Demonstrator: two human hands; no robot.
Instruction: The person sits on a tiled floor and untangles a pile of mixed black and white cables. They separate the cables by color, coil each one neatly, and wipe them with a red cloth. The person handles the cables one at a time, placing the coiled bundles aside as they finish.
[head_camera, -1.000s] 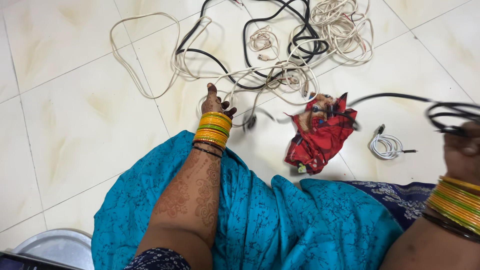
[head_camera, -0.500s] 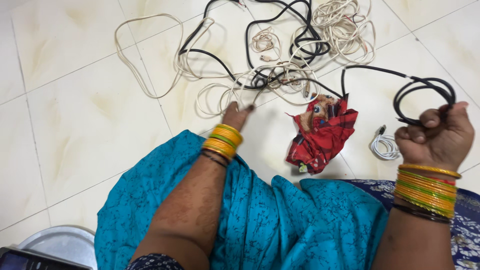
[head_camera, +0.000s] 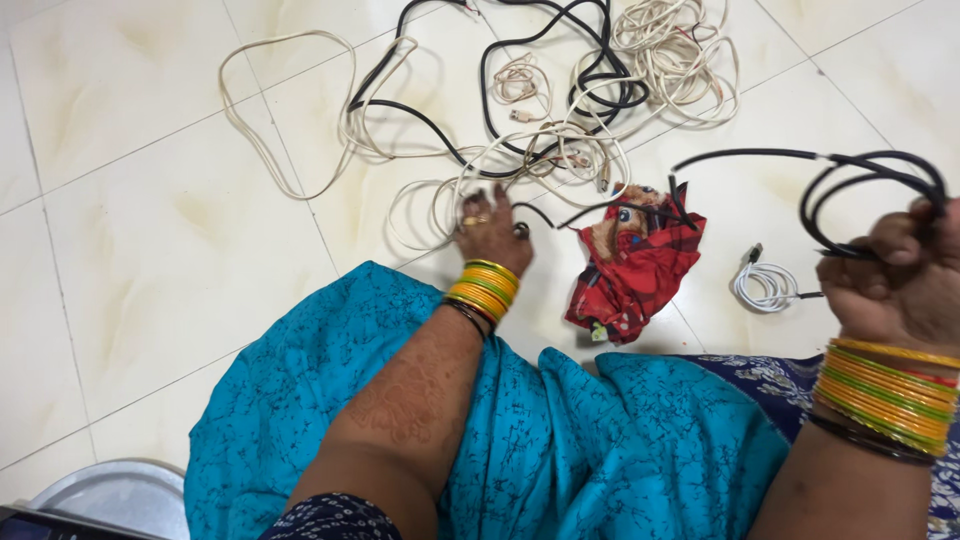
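On the right edge of the view, my right hand (head_camera: 895, 285) is curled shut around a black cable (head_camera: 860, 185), its coils gathered in loops that stick up just above the knuckles; the free run trails left over the floor to the red cloth bundle (head_camera: 635, 265). I judge it light, springy and rubbery, not fragile, likely to uncoil unless pinched where the loops cross, so hold there. My left hand (head_camera: 492, 232) is palm down on the tile floor (head_camera: 150, 200), fingers (head_camera: 478, 205) spread and pressing on cream wire loops (head_camera: 440, 200) at the near edge of the tangled cable pile (head_camera: 570, 90); I cannot tell if it actually pinches a strand. A small coiled white cable (head_camera: 765, 285) lies between cloth and right hand, untouched.
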